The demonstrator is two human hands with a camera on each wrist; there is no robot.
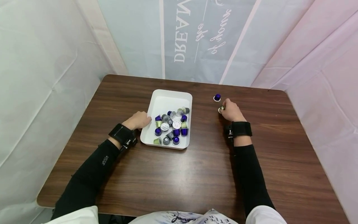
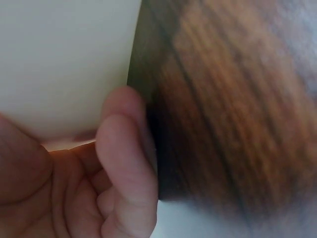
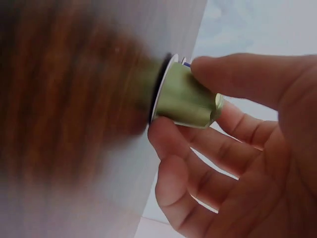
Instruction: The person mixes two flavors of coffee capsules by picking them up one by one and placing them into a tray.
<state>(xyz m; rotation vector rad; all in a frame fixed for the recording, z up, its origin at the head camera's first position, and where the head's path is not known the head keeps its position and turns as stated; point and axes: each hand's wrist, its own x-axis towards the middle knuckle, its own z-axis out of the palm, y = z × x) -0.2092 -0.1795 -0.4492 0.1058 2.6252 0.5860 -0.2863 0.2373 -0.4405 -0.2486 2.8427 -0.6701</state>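
Note:
A green coffee capsule [image 3: 185,96] stands rim-down at the tabletop, pinched between the thumb and fingers of my right hand [image 1: 232,111]. Just beyond that hand, a dark blue capsule [image 1: 217,97] sits on its rim. My left hand [image 1: 139,120] grips the left side of a white tray [image 1: 165,95]. Its curled fingers [image 2: 124,144] lie against the tray's outer wall in the left wrist view. Blue, green and grey capsules lie jumbled in the tray's middle and near end, some with their lids [image 1: 164,126] facing up.
The brown wooden table [image 1: 207,174] has rounded corners. Pale curtains [image 1: 50,77] enclose its left, right and far sides, and the far one [image 1: 134,37] carries printed lettering. The person's body is at the near edge.

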